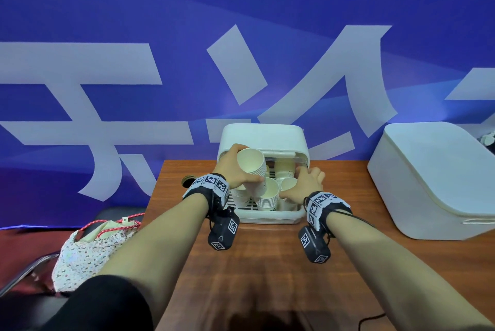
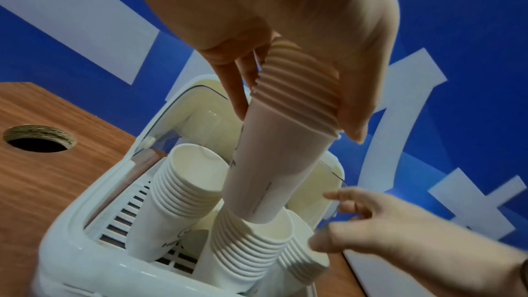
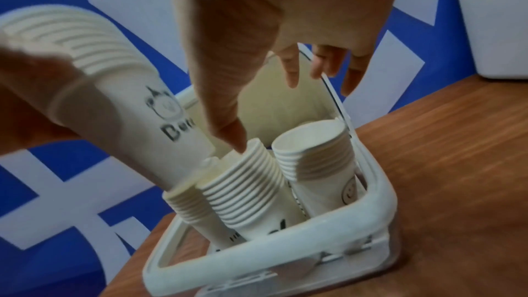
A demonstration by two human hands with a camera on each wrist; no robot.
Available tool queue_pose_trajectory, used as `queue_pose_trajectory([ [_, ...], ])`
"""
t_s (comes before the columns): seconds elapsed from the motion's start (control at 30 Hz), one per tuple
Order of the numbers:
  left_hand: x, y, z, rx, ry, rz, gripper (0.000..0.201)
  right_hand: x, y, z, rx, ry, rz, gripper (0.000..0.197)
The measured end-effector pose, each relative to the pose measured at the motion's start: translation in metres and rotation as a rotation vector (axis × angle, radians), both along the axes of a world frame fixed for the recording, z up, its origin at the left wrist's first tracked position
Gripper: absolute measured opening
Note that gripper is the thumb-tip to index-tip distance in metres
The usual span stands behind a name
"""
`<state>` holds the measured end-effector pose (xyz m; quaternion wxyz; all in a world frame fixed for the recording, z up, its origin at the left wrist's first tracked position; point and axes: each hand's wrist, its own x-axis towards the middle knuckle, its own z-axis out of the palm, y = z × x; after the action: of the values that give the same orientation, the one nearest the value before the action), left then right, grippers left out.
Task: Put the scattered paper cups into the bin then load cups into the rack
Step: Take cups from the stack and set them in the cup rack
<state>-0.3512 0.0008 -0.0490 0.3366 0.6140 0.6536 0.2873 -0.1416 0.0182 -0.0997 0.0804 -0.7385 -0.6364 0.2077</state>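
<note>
You get even, fairly bright indoor light in the head view, with the blue backdrop sharp at centre and bowed toward the frame edges by the wide lens. At the bottom centre, a dark soft shadow falls on the wooden table. Both wrist views are softer and grainier. In the left wrist view, the right hand at lower right is smeared by motion. In the right wrist view, the left hand at the left edge is blurred and dim.
</note>
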Motion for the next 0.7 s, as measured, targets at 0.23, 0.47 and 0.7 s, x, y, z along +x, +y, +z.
queue_pose_trajectory([
  [0.23, 0.038, 0.003, -0.007, 0.058, 0.036, -0.126, 0.09, -0.004, -0.014, 0.022, 0.074, 0.473, 0.31, 0.103],
  [0.47, 0.042, 0.0, -0.011, -0.011, -0.249, -0.049, 0.074, -0.006, -0.018, 0.029, 0.127, 0.578, 0.18, 0.074],
  [0.7, 0.0, 0.001, -0.037, -0.07, 0.278, -0.136, 0.02, 0.006, -0.016, 0.027, 0.137, 0.552, 0.122, 0.074],
])
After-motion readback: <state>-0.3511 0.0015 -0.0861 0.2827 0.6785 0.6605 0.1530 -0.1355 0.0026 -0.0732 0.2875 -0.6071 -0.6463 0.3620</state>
